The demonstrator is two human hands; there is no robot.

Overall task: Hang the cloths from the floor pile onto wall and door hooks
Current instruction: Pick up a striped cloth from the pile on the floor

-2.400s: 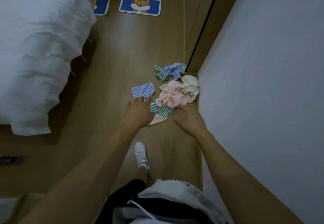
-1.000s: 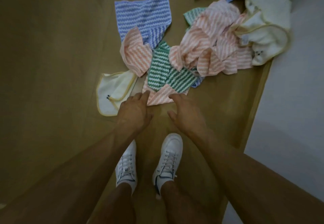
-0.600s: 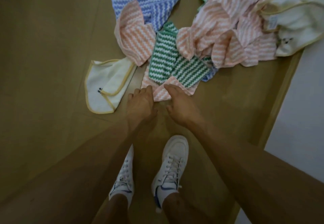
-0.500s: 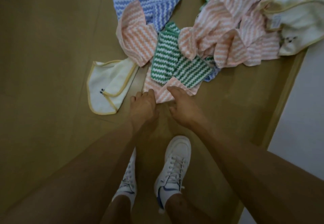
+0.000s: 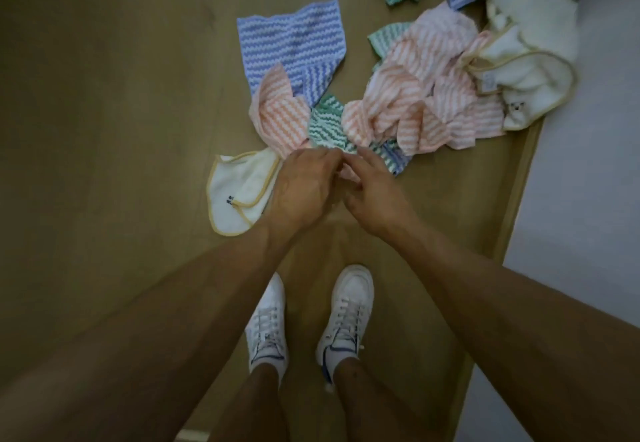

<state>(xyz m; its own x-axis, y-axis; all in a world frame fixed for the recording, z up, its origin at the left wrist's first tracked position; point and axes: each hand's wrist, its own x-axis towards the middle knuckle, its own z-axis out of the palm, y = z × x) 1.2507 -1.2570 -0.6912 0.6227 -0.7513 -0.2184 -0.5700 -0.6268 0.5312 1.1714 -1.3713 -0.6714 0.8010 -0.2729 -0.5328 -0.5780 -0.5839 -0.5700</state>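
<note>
The cloths (image 5: 412,95) are lying in a loose pile on the wooden floor (image 5: 104,95), stretching from just ahead of the person's white sneakers (image 5: 348,313) toward the white wall (image 5: 581,164) on the right. A blue striped cloth (image 5: 294,40) is lying flat, its stripes running left to right; orange striped ones (image 5: 433,95) are bunched in the middle, with a green striped cloth (image 5: 325,123) between them. A cream cloth with yellow trim (image 5: 239,192) is sitting at the left edge of the pile, showing a small dark mark too small to read; another cream cloth (image 5: 530,61) is lying by the wall with a small unreadable tag. The left hand (image 5: 304,189) and right hand (image 5: 374,196) are meeting at the pile's near edge, fingers curled together around a bit of pinkish fabric (image 5: 348,173); how firm either grip is cannot be told.
</note>
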